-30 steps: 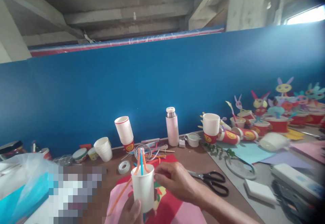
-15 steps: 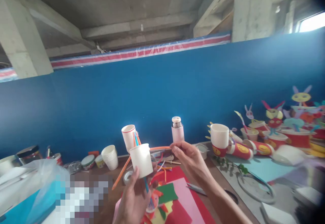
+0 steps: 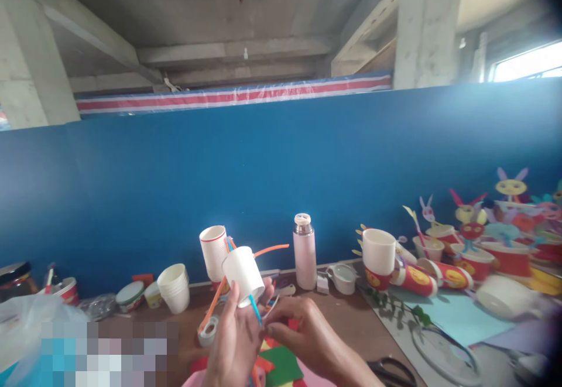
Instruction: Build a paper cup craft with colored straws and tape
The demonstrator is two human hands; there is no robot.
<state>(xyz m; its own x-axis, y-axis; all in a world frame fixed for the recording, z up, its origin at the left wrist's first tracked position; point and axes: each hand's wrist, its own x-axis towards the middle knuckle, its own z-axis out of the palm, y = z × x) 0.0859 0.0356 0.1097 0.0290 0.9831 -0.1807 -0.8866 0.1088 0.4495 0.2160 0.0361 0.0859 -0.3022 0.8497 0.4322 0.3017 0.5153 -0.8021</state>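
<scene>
My left hand (image 3: 232,340) is wrapped round a small white paper cup (image 3: 243,270), held tilted above the table. Out of the cup's right side sticks a curved orange strip (image 3: 273,249). Another orange strip (image 3: 212,304) slants down on the left. Below the cup hangs a blue strip (image 3: 254,310), and the fingertips of my right hand (image 3: 302,329) are pinched at its lower end. Partly hidden beneath my hands lie green paper (image 3: 281,366) and other coloured paper pieces.
Behind the cup stand stacked paper cups (image 3: 211,252) and a pink thermos (image 3: 304,258). Black-handled scissors (image 3: 393,370) lie at front right. A tape roll (image 3: 208,329) is left of my hands. Decorated red cups (image 3: 415,276) crowd the right side.
My right hand has let go of the right orange strip and moved down to the blue strip's end. The cup has tilted, and the view has shifted slightly.
</scene>
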